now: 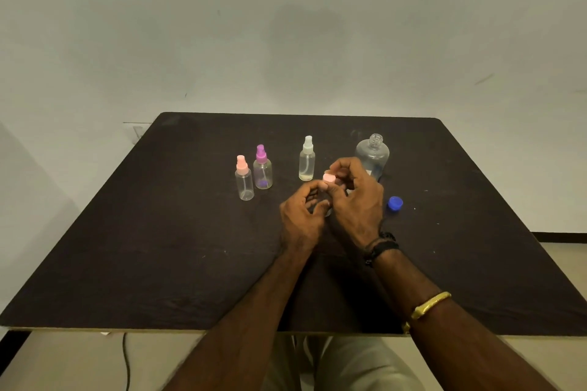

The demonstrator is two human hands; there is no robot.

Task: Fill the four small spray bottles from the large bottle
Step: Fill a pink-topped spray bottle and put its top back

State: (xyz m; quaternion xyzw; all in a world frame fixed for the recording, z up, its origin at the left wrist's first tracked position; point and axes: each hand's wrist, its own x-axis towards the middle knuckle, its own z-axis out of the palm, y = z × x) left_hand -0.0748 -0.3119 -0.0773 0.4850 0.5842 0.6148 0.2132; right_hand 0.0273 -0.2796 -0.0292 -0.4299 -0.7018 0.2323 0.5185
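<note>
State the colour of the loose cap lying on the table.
Blue; the loose cap shows best in the head view.

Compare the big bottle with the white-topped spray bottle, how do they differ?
The large bottle is uncapped, its threaded neck bare; the white-topped spray bottle has its sprayer on. The large bottle is broader, the white-topped spray bottle slim. The right hand hides part of the large bottle only. Both are clear and upright on the table.

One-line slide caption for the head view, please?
Left hand and right hand hold a pink-topped spray bottle before the uncapped large bottle; blue cap lies right.
</note>
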